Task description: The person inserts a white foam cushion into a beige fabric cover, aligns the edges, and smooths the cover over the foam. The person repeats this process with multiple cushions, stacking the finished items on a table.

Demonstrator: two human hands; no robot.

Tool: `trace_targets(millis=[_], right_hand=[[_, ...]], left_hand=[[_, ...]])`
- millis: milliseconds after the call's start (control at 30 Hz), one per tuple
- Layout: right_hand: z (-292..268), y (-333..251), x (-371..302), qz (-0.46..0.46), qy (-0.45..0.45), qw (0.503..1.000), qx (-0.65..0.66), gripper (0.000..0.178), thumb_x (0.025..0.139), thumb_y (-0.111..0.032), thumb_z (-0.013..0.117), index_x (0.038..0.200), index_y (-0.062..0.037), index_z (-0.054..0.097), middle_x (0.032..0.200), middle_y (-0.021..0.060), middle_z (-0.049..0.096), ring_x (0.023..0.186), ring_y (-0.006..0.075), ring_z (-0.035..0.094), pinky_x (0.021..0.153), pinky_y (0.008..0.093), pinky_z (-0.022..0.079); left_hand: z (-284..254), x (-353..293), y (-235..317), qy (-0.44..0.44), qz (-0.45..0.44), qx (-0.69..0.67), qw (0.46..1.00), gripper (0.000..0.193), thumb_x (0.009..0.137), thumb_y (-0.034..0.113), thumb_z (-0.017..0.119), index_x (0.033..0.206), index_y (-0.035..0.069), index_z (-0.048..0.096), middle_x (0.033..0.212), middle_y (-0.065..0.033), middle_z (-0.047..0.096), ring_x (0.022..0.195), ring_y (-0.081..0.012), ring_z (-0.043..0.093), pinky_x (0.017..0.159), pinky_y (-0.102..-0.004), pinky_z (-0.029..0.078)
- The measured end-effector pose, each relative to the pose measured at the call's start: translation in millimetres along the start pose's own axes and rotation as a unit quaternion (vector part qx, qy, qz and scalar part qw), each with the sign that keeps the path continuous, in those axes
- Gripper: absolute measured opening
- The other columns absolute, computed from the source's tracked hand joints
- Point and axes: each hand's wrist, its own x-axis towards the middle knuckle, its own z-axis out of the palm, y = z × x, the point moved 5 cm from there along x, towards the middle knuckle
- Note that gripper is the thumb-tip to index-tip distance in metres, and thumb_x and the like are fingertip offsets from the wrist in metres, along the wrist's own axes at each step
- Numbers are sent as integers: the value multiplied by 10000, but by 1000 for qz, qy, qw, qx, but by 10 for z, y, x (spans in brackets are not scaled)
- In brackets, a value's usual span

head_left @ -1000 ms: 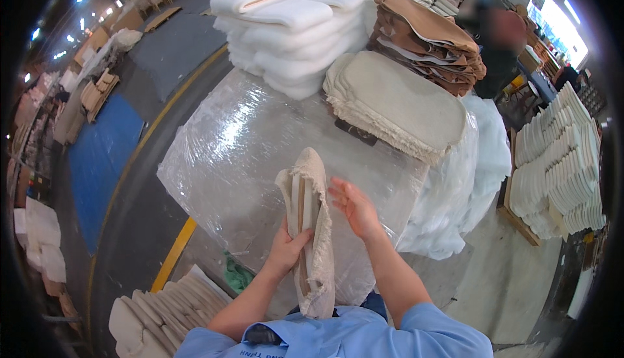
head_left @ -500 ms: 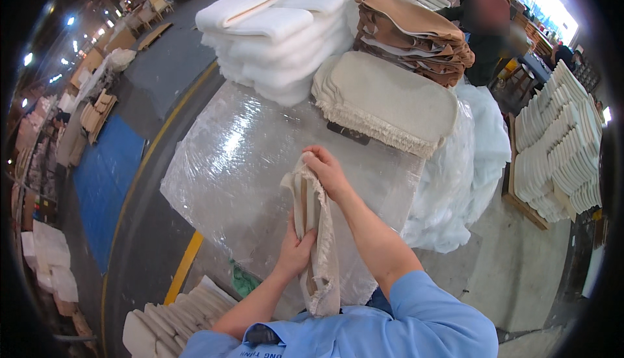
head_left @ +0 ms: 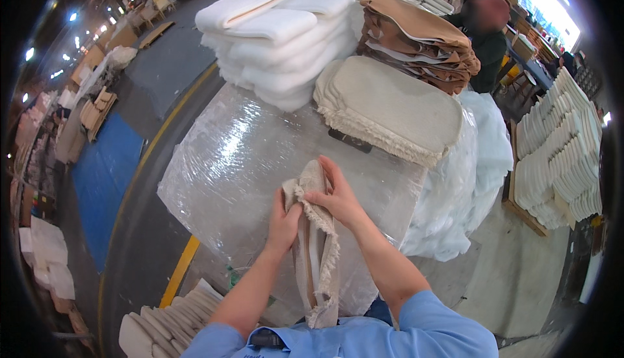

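Both of my hands grip a beige fabric cover (head_left: 330, 247) with a frayed edge, held upright in front of my shirt. A pale, flat panel with a brownish strip shows inside its long opening. Near the top, my left hand (head_left: 283, 223) is closed on the left edge of the cover. My right hand (head_left: 339, 197) pinches the right edge, thumb in front and fingers behind. Just beyond lies a stack of similar beige fabric covers (head_left: 393, 101) with fringed edges, on a plastic-wrapped block (head_left: 253, 163).
Folded white batting (head_left: 273, 39) and a pile of brown fabric (head_left: 422, 30) stand at the far side. Bagged pale material (head_left: 448, 195) bulges on the right. Stacked white cushions (head_left: 559, 150) sit on a pallet farther right; several beige pads (head_left: 169, 322) lie lower left. Another person (head_left: 489, 56) is beyond.
My left hand has moved up the cover to its upper end. My right hand has come slightly lower and to the right, and the cover's top is now bunched between both hands.
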Motion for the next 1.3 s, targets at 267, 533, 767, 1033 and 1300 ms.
trace_targets(millis=[267,533,767,1033,1300], right_hand=[[98,-443,-324,-60,-2,965,-254,978,827,-220,896,1596,0,332,1546,231,478,1450,364,465,1181,390,391],[-72,-520,-212,-28,144,957,-251,197,1023,-62,634,1198,-10,708,1102,148,735,972,282,714,897,329,526],[-171,-169,-219,-26,211,974,-73,213,1089,-159,608,1234,-38,708,1074,68,715,976,149,642,897,309,508],[-124,-141,-263,-41,229,968,-88,220,1073,-167,643,1229,-35,724,1123,81,707,1011,167,658,910,302,508],[-143,-156,-175,-54,236,962,-124,160,1000,-90,717,1138,-9,718,1061,109,699,953,223,661,854,329,515]], left_hand=[[60,698,-111,-43,15,14,999,515,962,-25,574,1477,0,561,1372,-122,650,1242,-182,620,1078,-339,489],[80,794,79,19,204,232,951,291,957,27,681,1245,20,724,1279,-130,723,1130,-232,709,978,-335,546],[330,710,373,24,282,312,907,139,920,-42,663,1039,11,712,1146,-129,739,993,-296,722,841,-371,578],[294,689,141,45,285,232,929,122,973,-57,633,1062,10,681,1147,-147,681,1047,-254,692,909,-354,554],[294,743,98,51,280,226,932,71,1013,3,623,1059,20,673,1118,-132,674,1011,-226,680,886,-330,542]])
